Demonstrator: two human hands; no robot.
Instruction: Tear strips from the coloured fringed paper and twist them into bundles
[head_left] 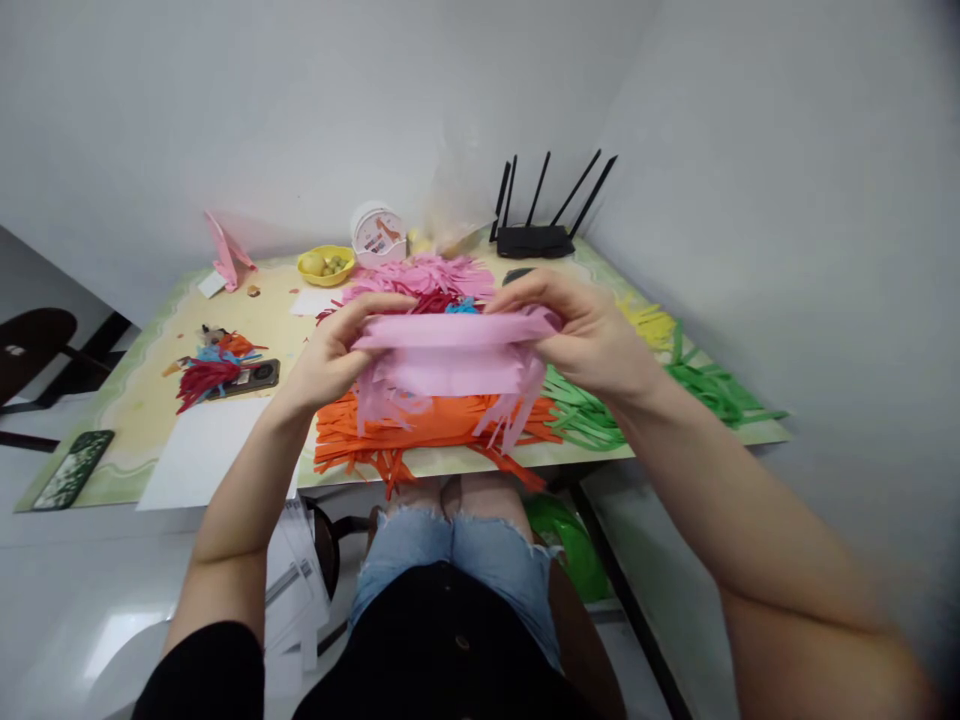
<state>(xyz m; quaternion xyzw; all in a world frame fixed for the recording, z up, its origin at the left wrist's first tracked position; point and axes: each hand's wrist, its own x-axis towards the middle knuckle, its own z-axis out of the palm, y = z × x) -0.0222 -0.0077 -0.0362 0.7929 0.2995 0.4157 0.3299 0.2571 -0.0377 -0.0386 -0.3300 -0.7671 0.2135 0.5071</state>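
A pink fringed paper sheet (454,365) is stretched level between my two hands, raised above the table. My left hand (337,345) pinches its left end between thumb and fingers. At the other end my right hand (581,335) grips it the same way. A folded band runs along the top, and cut strips dangle at both sides. Beneath it lies orange fringed paper (390,430), partly covered. Green fringed paper (592,415) spreads to the right, under my right forearm. Behind my hands is more pink fringe (442,272), with dark red and blue bits in front.
A black router (534,241) with several antennas stands at the back right. Further left are a white tub (379,235) and a yellow bowl of fruit (326,266). White paper (199,455), a phone (75,470) and a tassel bundle (210,375) lie on the left.
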